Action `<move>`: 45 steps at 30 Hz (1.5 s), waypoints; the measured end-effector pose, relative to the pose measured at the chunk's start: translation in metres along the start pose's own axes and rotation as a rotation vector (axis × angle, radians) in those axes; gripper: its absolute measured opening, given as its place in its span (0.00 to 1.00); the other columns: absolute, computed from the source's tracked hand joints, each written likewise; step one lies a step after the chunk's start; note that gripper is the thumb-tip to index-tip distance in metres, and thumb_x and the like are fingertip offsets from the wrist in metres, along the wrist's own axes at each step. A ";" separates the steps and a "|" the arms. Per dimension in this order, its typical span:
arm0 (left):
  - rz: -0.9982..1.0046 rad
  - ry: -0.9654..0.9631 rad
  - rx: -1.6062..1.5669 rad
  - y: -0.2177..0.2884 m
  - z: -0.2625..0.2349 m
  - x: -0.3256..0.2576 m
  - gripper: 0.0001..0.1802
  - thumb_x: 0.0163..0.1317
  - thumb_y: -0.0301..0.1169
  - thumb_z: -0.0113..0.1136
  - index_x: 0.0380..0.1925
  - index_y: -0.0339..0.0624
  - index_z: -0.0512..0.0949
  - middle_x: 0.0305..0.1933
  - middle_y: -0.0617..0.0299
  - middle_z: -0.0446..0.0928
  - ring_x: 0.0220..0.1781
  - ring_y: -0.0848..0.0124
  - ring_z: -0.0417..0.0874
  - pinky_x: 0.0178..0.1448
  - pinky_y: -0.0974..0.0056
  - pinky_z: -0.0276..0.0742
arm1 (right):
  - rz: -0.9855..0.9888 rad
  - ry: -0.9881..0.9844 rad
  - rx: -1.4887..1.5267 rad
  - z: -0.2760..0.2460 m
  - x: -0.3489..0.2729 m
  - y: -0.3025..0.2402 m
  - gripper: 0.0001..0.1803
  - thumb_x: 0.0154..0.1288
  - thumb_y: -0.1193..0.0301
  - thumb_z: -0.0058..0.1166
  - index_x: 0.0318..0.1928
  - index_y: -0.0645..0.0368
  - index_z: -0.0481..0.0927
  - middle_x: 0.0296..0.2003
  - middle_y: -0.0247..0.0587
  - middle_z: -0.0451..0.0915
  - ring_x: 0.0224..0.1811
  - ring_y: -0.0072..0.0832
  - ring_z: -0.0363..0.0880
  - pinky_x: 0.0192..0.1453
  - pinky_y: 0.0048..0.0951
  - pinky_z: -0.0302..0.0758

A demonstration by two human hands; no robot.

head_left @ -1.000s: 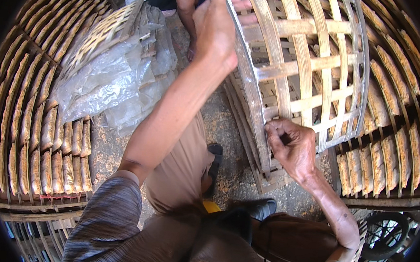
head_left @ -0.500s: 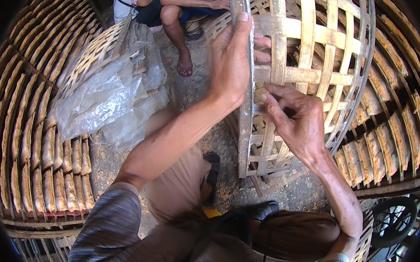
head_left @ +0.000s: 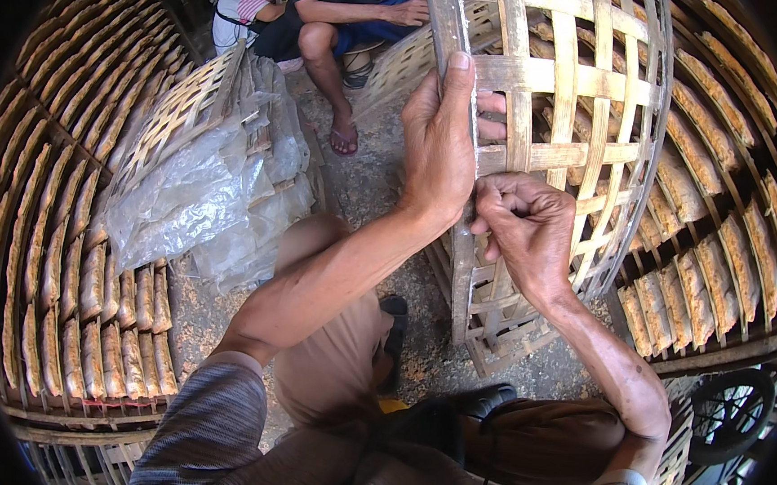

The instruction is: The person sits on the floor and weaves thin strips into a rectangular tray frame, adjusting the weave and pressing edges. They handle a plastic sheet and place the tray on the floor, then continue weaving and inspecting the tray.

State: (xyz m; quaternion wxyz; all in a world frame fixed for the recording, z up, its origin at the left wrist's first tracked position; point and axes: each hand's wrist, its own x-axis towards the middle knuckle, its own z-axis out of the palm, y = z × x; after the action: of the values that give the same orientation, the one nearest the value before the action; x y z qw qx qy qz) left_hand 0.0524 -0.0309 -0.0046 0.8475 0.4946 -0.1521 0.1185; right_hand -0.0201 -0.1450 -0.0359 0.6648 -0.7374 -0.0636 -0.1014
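A woven bamboo tray point(head_left: 589, 81) with a flat wooden edge strip stands upright on its side before me. My left hand point(head_left: 438, 151) is closed round that edge strip, thumb on the near face and fingertips showing through the weave behind. Just below it, my right hand point(head_left: 529, 230) is bent into a pinch against the same edge, over the lattice. Whatever lies between its thumb and fingers is hidden. The lower end of the tray reaches down close to the floor, beside other bamboo slats.
Racks of long orange-brown slabs point(head_left: 97, 348) curve along the left, with more slabs point(head_left: 711, 274) on the right. Clear plastic sheets point(head_left: 202, 202) lie over another woven tray at left. A person point(head_left: 329, 67) and a small child sit ahead. A black wheel point(head_left: 730, 415) is at lower right.
My right hand has moved left and down to the edge strip, its fingers curling tighter. The tray has turned and shifted slightly, and my left hand has come a little lower with it.
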 end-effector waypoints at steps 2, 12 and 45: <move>0.012 0.002 0.011 -0.002 0.000 0.004 0.27 0.84 0.54 0.51 0.50 0.37 0.80 0.37 0.59 0.81 0.37 0.76 0.85 0.35 0.70 0.83 | -0.104 -0.045 -0.129 -0.007 0.002 0.003 0.04 0.71 0.80 0.63 0.42 0.64 0.90 0.23 0.38 0.87 0.22 0.18 0.84 0.21 0.24 0.78; 0.015 -0.010 0.002 0.011 -0.010 0.010 0.29 0.84 0.55 0.49 0.52 0.37 0.80 0.37 0.58 0.81 0.33 0.75 0.85 0.35 0.71 0.84 | -0.388 -0.111 -0.502 -0.013 0.003 -0.006 0.02 0.62 0.80 0.67 0.36 0.63 0.87 0.30 0.43 0.90 0.27 0.28 0.89 0.29 0.31 0.84; -0.060 -0.448 0.119 -0.007 -0.017 -0.029 0.23 0.88 0.44 0.43 0.57 0.36 0.79 0.47 0.61 0.82 0.46 0.74 0.85 0.47 0.67 0.86 | -0.957 0.060 -0.929 -0.059 0.014 -0.046 0.10 0.60 0.81 0.73 0.44 0.63 0.92 0.46 0.44 0.86 0.35 0.30 0.90 0.34 0.31 0.87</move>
State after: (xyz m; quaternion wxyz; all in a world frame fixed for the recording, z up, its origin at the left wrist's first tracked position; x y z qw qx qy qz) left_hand 0.0300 -0.0211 -0.0293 0.7650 0.5619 -0.3144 -0.0109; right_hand -0.0203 -0.1991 0.0173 0.1613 -0.8343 -0.3149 -0.4227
